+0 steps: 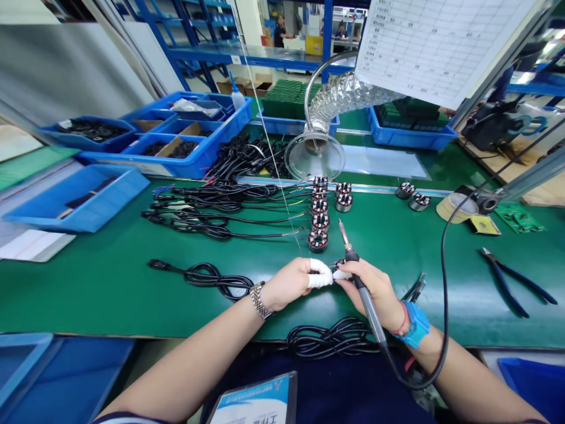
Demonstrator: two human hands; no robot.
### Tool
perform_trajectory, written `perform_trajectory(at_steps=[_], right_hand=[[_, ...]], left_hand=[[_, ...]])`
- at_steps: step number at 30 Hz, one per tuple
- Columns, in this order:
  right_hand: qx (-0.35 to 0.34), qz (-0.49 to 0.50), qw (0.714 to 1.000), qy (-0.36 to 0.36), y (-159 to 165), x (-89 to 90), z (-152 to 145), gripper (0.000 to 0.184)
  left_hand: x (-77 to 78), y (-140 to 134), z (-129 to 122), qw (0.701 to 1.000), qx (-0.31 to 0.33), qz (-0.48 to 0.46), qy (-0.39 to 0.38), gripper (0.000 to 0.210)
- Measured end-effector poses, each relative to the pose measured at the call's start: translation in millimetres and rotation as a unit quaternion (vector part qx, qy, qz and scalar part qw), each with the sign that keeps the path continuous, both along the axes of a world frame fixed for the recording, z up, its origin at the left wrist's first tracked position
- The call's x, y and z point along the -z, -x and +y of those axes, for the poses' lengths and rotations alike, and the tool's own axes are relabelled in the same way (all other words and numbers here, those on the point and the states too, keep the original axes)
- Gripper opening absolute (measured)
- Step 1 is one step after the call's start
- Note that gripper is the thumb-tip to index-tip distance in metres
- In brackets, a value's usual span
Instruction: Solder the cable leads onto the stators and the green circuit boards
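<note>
Coil piece at your fingertips: the small round coil piece (pixel 339 265) is between your two hands, above the near middle of the green surface (pixel 110 282); what shows is dark with reddish and pale patches, the rest hidden by your fingers and the iron.
Your left hand: the left hand (pixel 304 281), white covers on its fingertips, is closed in a pinch just left of the coil piece; what it pinches is too small to tell.
Your right hand: the right hand (pixel 371 290) grips the soldering iron (pixel 373 315), its slim metal tip pointing far and slightly left, while the fingertips meet at the coil piece.
Matching pieces: a row of ring-shaped coil pieces (pixel 318 240) stands beyond your hands, with metallic sides, dark rims, red-brown windings and white blocks; thin leads join it to black cables (pixel 212 227) on the left.
Loose cables: one looped black cable (pixel 216 279) lies left of your left hand; another bundle (pixel 326 338) lies at the near edge.
Right side: blue-handled pliers (pixel 507 280) lie with their handles spread.
</note>
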State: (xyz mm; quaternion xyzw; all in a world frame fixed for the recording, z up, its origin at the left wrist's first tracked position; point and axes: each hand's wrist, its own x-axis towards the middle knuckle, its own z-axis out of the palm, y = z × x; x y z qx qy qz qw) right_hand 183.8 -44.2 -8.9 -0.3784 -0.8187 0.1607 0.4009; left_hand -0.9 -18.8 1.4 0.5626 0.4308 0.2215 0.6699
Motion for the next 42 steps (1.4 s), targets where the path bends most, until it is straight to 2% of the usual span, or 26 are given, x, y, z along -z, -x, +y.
perform_trajectory(at_steps=[4, 8, 12, 18, 26, 42], right_hand=[[0.012, 0.012, 1.000, 0.026, 3, 0.3, 1, 0.020], [0.029, 0.028, 0.997, 0.071, -4, -7.0, -1, 0.025], [0.091, 0.049, 0.993, 0.062, -22, -20.1, -9, 0.013], [0.026, 0.017, 0.999, 0.025, -45, -39.3, -20, 0.029], [0.009, 0.068, 0.987, 0.143, -52, -43.6, -19, 0.012], [-0.005, 0.059, 0.983, 0.172, -50, -43.1, -14, 0.012]], left_hand=[[1.4, -1, -2, 0.998, -0.006, 0.019, -0.056, 0.019], [6.0, -2, -3, 0.995, -0.028, 0.031, -0.090, 0.015], [10.7, -1, -3, 0.994, -0.037, 0.043, -0.092, 0.013], [9.4, -2, -4, 0.992, -0.028, 0.070, -0.105, 0.013], [8.2, -2, -2, 0.990, -0.027, 0.073, -0.114, 0.010], [10.4, -1, -1, 0.990, -0.026, 0.072, -0.116, 0.010]])
